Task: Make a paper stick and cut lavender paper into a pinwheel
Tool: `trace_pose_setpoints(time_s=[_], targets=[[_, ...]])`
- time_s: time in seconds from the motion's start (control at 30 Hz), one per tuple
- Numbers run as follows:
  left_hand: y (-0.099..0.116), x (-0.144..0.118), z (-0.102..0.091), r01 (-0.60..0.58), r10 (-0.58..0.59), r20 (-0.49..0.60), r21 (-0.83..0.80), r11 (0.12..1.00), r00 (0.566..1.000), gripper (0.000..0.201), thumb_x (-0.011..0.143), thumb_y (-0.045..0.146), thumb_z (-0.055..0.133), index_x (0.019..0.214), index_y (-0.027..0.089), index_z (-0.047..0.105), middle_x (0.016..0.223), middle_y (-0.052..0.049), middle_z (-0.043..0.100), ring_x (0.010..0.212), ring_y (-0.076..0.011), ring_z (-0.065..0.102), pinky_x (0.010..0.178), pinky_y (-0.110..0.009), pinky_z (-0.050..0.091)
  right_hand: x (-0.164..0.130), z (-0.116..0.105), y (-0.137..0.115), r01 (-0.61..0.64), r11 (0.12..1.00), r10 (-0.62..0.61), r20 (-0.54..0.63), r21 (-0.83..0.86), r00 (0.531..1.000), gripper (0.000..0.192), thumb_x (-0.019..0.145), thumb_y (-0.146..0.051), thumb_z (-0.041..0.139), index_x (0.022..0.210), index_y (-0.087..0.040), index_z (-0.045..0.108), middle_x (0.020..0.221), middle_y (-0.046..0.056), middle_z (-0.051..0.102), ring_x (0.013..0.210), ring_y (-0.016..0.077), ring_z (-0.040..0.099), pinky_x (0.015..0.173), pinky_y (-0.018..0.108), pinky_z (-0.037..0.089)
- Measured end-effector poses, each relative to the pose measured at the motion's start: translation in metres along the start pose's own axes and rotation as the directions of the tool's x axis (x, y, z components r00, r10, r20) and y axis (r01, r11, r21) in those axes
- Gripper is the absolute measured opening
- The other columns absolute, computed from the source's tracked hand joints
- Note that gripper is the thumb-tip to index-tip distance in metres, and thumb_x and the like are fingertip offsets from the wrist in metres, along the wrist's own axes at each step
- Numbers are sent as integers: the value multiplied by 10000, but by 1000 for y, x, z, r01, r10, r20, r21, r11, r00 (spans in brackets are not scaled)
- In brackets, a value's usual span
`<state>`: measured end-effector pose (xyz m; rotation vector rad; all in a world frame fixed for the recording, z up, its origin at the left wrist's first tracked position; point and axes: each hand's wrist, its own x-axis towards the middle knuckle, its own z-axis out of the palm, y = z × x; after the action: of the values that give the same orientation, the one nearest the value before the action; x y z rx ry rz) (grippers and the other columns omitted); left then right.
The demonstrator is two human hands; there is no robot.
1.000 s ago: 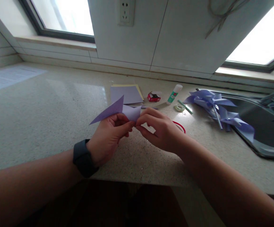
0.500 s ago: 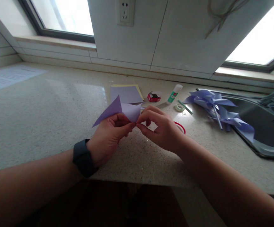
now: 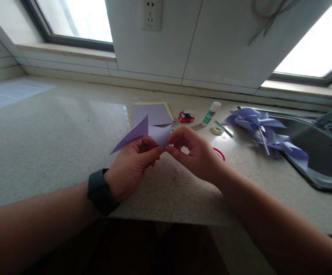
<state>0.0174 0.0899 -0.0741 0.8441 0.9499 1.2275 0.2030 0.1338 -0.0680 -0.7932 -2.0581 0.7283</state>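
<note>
A piece of purple paper [image 3: 158,134] is held up above the counter, one corner pointing up and another toward the left. Part of it curves round toward the right. My left hand [image 3: 134,162], with a dark watch [image 3: 101,191] on the wrist, pinches its lower edge between thumb and fingers. My right hand [image 3: 193,152] is at the paper's right end; its thumb tip meets my left thumb tip and its bent forefinger is at the paper's edge. What lies between the fingertips is too small to make out. Beside my right hand a red loop-shaped thing [image 3: 219,153] shows partly.
Behind the hands lie stacked purple and yellow sheets [image 3: 151,113], a small red box [image 3: 186,117], a glue stick [image 3: 211,114], a tape roll [image 3: 217,130] and a green stick [image 3: 224,129]. Purple pinwheels [image 3: 257,122] rest at the sink's [image 3: 323,152] edge. Printed paper [image 3: 14,93] lies far left.
My right forefinger has lifted a little away from the thumb, up along the paper's edge. The paper has shifted slightly in my left hand.
</note>
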Motion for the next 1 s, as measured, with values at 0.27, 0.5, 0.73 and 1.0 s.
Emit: trace_pose_setpoints(time_s=[0.27,0.5,0.73,1.0], targets=[[0,0,-1,-4,5,9,-38,999,1000,245,746,215,862,793,163,627,670,56,617,577,-48,532,553,-157,406,0,-1,1,-58,991,58,-2,122,998,164,904,-318,706,946,-216,584,830,-14,581,722,124,550,649,281,447],[1,0,0,3,-2,20,-60,998,1000,223,755,195,847,795,159,631,677,54,623,579,-43,540,555,-143,422,0,-3,-2,-190,979,186,65,79,980,204,887,-376,701,906,-203,595,783,-13,600,679,128,537,619,283,428],[0,0,-2,-12,12,32,-23,1000,999,201,770,185,828,798,162,631,684,54,618,587,-42,533,555,-141,418,3,-2,-6,-211,970,199,99,124,975,182,879,-339,677,816,-179,620,710,-21,578,652,125,510,590,273,403],[1,0,0,19,-19,44,-1,1000,999,205,767,240,839,818,154,659,739,39,624,645,-56,547,595,-160,441,3,-3,-4,-212,966,198,101,150,975,197,873,-338,691,797,-176,608,703,-20,559,642,123,488,582,276,386]])
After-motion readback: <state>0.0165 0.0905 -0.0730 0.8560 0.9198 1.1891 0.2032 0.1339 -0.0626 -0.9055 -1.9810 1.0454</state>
